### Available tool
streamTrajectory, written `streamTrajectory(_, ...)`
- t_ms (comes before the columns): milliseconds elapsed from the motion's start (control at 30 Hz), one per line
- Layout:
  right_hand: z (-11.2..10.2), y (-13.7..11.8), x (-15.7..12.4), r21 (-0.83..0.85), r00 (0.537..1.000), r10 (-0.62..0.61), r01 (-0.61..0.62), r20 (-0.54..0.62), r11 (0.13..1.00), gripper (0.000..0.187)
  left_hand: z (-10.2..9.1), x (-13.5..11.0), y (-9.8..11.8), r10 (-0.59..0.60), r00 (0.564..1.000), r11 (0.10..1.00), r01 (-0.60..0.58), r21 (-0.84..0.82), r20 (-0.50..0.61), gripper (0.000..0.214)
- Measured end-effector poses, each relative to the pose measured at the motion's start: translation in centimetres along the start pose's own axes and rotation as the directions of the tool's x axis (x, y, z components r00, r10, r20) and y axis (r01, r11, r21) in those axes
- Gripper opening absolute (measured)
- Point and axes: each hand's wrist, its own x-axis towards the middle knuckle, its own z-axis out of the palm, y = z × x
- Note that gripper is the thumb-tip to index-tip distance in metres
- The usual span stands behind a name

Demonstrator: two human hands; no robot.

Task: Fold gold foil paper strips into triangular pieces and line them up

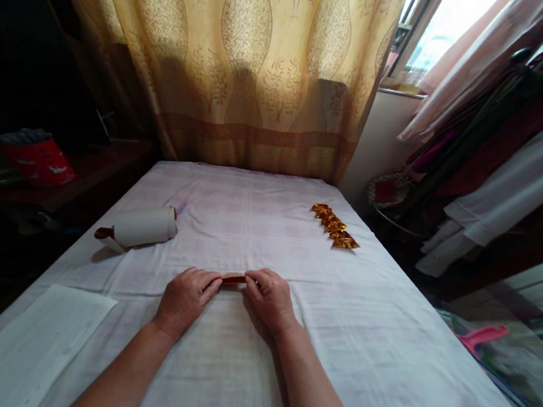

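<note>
Between my two hands, just above the cloth-covered table (pixel 233 366), stretches a narrow folded strip of golden-brown foil paper (pixel 233 280). My left hand (pixel 188 296) pinches its left end between thumb and fingers. The right end is pinched the same way by my right hand (pixel 271 298). Farther off to the left lies a roll of white-backed foil paper (pixel 144 227), its loose edge curling out at the lower left. At the far right several shiny gold folded foil pieces (pixel 334 226) lie in a slanting row. Parts of the strip are hidden by my fingers.
White sheets of paper (pixel 30 338) lie at the table's near left. A patterned gold curtain (pixel 268 48) hangs behind the far edge. Clothes (pixel 523 171) hang on the right, above a pink plastic item (pixel 482 335). A red bag (pixel 42 161) stands on a dark side table.
</note>
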Motion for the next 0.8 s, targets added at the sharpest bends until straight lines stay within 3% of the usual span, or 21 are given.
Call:
streamTrajectory(333, 0.2, -0.1, 0.0, 0.106, 0.999, -0.006, 0.010, -0.034, 0.994, 0.018, 0.4, -0.2, -0.1, -0.019, 0.996, 1.000, 0.020, 0.008, -0.082, 0.032)
streamTrajectory(800, 0.3, -0.5, -0.1, 0.139, 0.993, -0.030, 0.045, -0.112, 0.989, 0.021, -0.3, 0.1, 0.8, -0.064, 0.998, 0.983, 0.062, 0.174, 0.003, 0.032)
